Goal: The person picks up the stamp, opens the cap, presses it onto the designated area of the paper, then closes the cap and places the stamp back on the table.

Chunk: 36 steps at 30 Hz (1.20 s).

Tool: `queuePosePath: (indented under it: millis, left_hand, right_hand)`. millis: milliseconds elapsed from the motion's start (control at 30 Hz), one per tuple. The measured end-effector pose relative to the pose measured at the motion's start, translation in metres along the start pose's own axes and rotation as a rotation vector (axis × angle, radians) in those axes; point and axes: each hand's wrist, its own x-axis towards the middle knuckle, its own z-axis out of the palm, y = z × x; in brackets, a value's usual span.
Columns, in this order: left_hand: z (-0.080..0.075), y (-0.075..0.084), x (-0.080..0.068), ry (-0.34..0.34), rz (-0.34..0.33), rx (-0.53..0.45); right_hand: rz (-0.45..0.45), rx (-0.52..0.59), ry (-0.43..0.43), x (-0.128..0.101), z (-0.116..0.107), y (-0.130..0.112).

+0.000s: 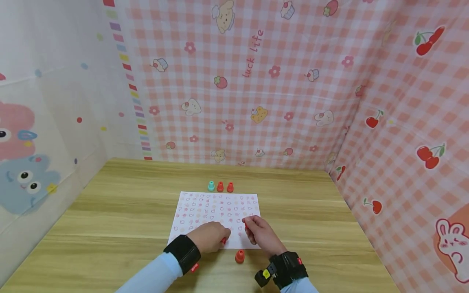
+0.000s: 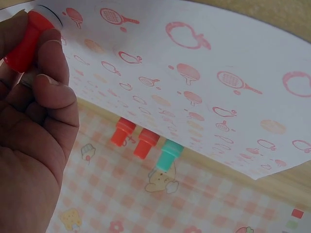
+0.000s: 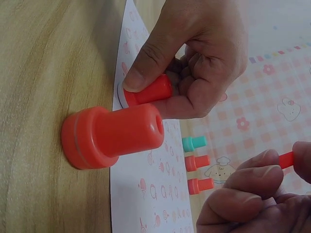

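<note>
A red stamp (image 2: 26, 41) is pinched in the left hand (image 1: 209, 237), fingers curled round it and its face pressed onto the near edge of the stamped sheet (image 1: 216, 211); in the left wrist view the thumb and forefinger are wrapped round the red barrel. The forearm, in a light blue sleeve with a black wrist strap, is angled in from the lower left, knuckles up.

Just off the sheet's near edge, on the bare wooden table (image 1: 110, 211), a bigger red stamp (image 1: 239, 256) is stood upright between the two wrists, touched by neither hand.

Over on the right, a small red piece (image 3: 286, 159) is gripped in the curled fingers of the right hand (image 1: 259, 231), held just above the sheet's near right part. What exactly that piece is can't be made out.

At the sheet's far edge, a teal stamp (image 1: 211, 186) and two red stamps (image 1: 225, 186) are lined up in a row.
</note>
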Motion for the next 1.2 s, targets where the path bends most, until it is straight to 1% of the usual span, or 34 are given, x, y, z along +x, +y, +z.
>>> queuePosePath:
  millis: [200,533,667,833,933,1033,1200]
  left_hand:
    - [0.002,-0.001,0.002,-0.018,-0.012,0.019]
    - [0.004,-0.002,0.002,-0.015,-0.023,0.016]
    - [0.002,-0.002,0.001,-0.005,-0.01,0.016]
    - [-0.005,-0.004,-0.001,0.055,0.012,-0.004]
    - [-0.012,-0.009,-0.003,0.102,0.006,-0.036]
    - [-0.02,-0.014,-0.004,0.15,-0.007,-0.102]
    - [-0.032,-0.016,-0.006,0.229,-0.06,-0.238]
  right_hand:
    - [-0.007,0.0,-0.002,0.0,0.0,0.0]
    - [-0.005,0.008,-0.002,-0.001,-0.001,0.002]
    - [0.0,0.012,0.003,-0.001,-0.001,0.001]
    - [-0.003,0.008,0.015,-0.002,-0.001,0.003]
    - [-0.006,0.005,0.022,-0.002,-0.002,0.002]
    - [0.003,0.007,0.026,-0.001,-0.002,0.001]
    - [0.014,0.02,0.029,0.0,-0.001,0.0]
